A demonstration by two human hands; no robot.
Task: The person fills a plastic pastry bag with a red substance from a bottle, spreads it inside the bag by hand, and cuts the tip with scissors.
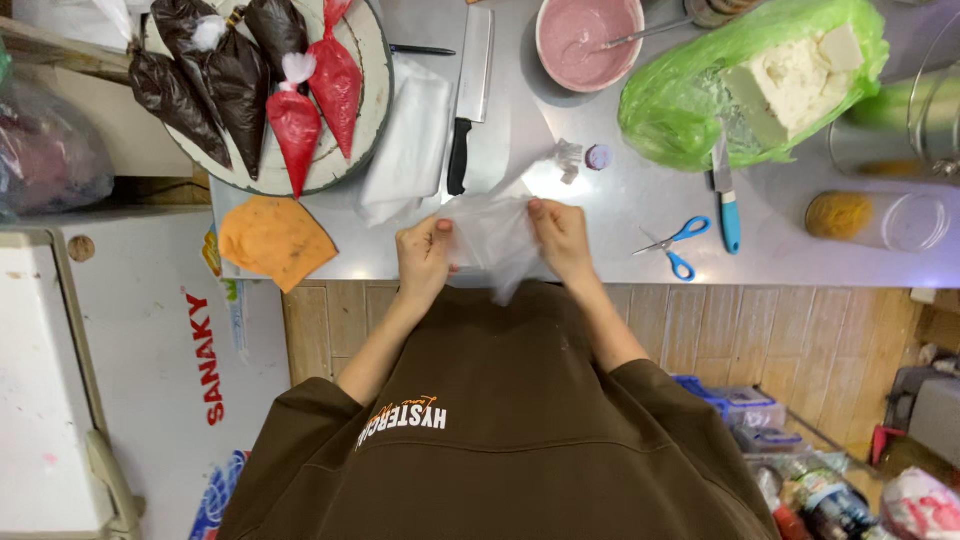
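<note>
**Opening a thin clear bag at the counter edge**

Pinching the clear plastic bag from both sides, the person holds it over the near edge of the steel counter, just in front of the brown sweatshirt. The left hand is closed on the bag's left edge with thumb against fingers; the right hand is clamped on the right edge the same way. The bag hangs between them, its lower point drooping below the counter edge.

To do this well, the grip should probably sit right at the rim, with each thumb rubbing one layer against the other so the film separates instead of stretching. Pulling gently outward seems wiser than tugging, since film this thin looks easy to tear.

A stack of folded clear bags lies just beyond the left hand, beside a large knife with a black handle. Filled red and dark piping bags rest on a round board further left, and an orange cloth sits near the counter corner. Blue scissors and a small blue-handled knife lie to the right, near a pink bowl and a green bag holding pale blocks.
</note>
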